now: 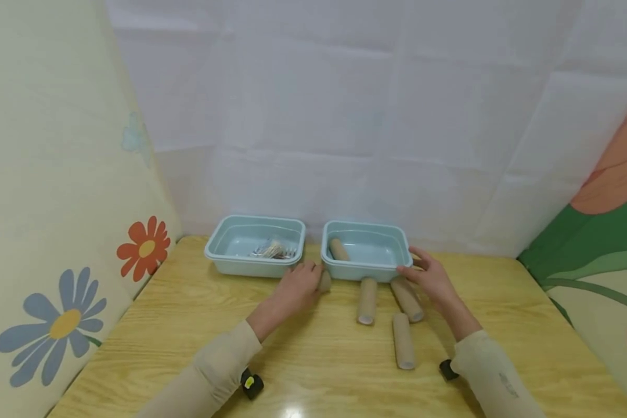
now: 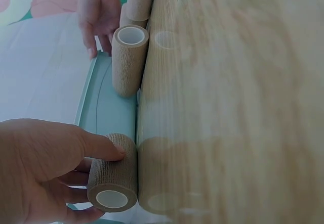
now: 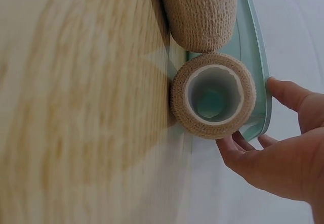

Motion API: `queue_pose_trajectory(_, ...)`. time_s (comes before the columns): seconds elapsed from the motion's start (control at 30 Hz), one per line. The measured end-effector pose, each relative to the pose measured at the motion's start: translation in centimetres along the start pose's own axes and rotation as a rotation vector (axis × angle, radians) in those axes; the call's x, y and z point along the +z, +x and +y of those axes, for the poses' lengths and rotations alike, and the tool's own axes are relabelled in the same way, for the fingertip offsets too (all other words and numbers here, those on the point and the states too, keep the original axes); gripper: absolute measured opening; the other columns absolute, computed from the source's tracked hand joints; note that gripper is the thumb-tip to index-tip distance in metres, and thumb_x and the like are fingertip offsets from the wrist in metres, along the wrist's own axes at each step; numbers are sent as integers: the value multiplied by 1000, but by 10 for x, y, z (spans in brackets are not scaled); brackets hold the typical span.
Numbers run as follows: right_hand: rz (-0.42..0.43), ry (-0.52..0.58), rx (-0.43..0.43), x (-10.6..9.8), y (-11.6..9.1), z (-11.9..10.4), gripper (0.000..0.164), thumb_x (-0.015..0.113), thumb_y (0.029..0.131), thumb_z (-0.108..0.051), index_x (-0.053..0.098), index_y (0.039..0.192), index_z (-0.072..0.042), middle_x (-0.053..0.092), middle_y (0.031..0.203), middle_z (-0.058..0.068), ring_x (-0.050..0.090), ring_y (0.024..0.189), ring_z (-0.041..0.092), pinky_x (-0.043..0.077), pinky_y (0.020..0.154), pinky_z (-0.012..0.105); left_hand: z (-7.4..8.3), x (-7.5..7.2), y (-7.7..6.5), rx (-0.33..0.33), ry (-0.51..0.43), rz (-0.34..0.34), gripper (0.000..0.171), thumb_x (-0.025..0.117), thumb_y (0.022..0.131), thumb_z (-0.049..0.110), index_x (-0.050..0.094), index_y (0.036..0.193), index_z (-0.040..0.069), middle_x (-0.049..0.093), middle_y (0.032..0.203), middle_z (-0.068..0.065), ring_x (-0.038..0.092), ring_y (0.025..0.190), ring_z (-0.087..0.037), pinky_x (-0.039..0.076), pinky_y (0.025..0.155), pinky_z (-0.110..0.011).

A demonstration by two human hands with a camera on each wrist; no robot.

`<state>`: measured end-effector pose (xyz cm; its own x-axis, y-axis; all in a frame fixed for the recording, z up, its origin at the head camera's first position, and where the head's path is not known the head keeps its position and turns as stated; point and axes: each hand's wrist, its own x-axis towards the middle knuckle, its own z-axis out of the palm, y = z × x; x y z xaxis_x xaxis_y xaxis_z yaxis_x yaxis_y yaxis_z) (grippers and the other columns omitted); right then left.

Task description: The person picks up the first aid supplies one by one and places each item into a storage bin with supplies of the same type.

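Note:
My left hand pinches a brown bandage roll with a white core, thumb on one side and fingers round the other. This roll is at the near left corner of the right light-blue plastic basin. My right hand holds the basin's right front corner, thumb and fingers at its rim. Inside that basin a brown roll leans at the left. In front of it lie three similar rolls: one roll, a tilted roll near my right hand, and a nearer roll.
To the left stands a second light-blue basin holding small clear-wrapped packets. Both basins stand on the wooden table near a white cloth backdrop. Flower-patterned walls flank the table.

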<state>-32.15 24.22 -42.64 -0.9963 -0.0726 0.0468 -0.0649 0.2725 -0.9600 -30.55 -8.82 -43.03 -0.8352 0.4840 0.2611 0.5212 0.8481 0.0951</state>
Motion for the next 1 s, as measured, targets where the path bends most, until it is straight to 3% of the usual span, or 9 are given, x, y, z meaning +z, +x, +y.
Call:
queue_pose_trajectory(0.17,1,8,5,3,-1,6,78,74,96,-19,30,159,-4,46,146,32,54,126,38,48,100,44,-2,3,-1,1,-33,-12,48,77,90,12,60,131,-6,60,111,-18,60,98,-36,54,80,-51)
queue_pose_trajectory(0.43,-7,19,9,5,-1,8,79,74,97,-19,29,160,-5,45,146,32,53,126,39,47,101,47,-5,5,-2,-13,-80,-14,49,83,87,18,62,124,-7,58,104,-18,56,92,-35,54,77,-47)
queue_pose_trajectory(0.63,0,10,8,1,1,5,79,73,97,-20,28,161,-7,43,149,31,50,130,40,45,104,51,-4,5,4,2,-97,20,43,84,85,12,65,119,-8,59,104,-20,55,95,-37,53,79,-47)
queue_pose_trajectory(0.8,-22,15,12,-2,-2,-4,78,71,98,-15,26,160,-2,41,149,34,50,130,44,43,105,55,-4,5,6,11,-156,41,43,84,82,5,64,117,-10,58,102,-20,54,94,-37,51,82,-48)
queue_pose_trajectory(1.0,-34,-1,7,-1,-4,-10,78,70,99,-16,25,160,-1,41,149,35,51,129,43,45,103,54,-4,5,4,60,-216,93,49,85,76,-4,58,117,-5,54,99,-17,52,91,-36,48,81,-47)
